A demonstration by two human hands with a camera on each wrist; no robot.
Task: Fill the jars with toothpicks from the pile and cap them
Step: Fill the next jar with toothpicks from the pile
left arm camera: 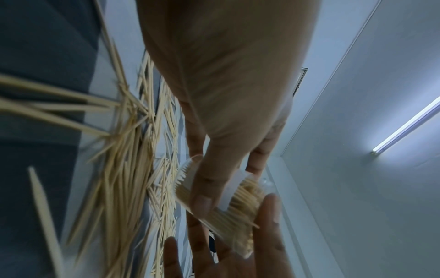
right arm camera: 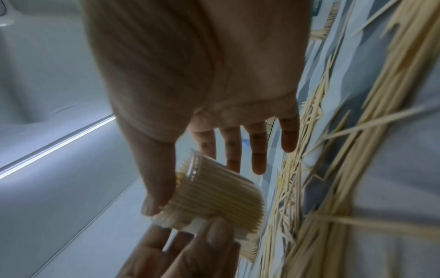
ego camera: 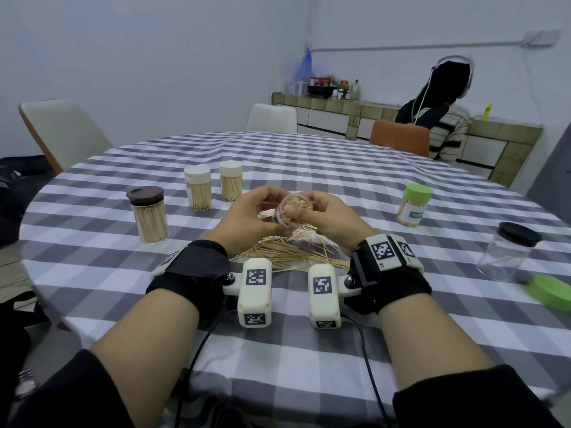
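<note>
1. Left hand [ego camera: 247,215]: grip closed around a small clear plastic jar packed with toothpicks [ego camera: 290,213], thumb [left arm camera: 202,195] laid along the jar wall; jar raised and tilted above the loose pile of wooden toothpicks [ego camera: 285,253].
2. Right hand [ego camera: 329,218]: thumb [right arm camera: 154,190] pressed at the open jar mouth against the toothpick tips; remaining fingers [right arm camera: 258,148] extended behind the jar, not wrapped around it.
3. Pile: spread on the round counter under a grey-and-white checked cloth [ego camera: 278,350], directly below both hands.
4. Left of the hands: brown-lidded filled jar [ego camera: 148,213], two white-capped filled jars [ego camera: 197,188] [ego camera: 230,180], all upright.
5. Right of the hands: green-capped labelled jar [ego camera: 414,203]; nearer, almost empty clear jar with dark lid [ego camera: 506,254]; loose green cap [ego camera: 553,293] beside it.
</note>
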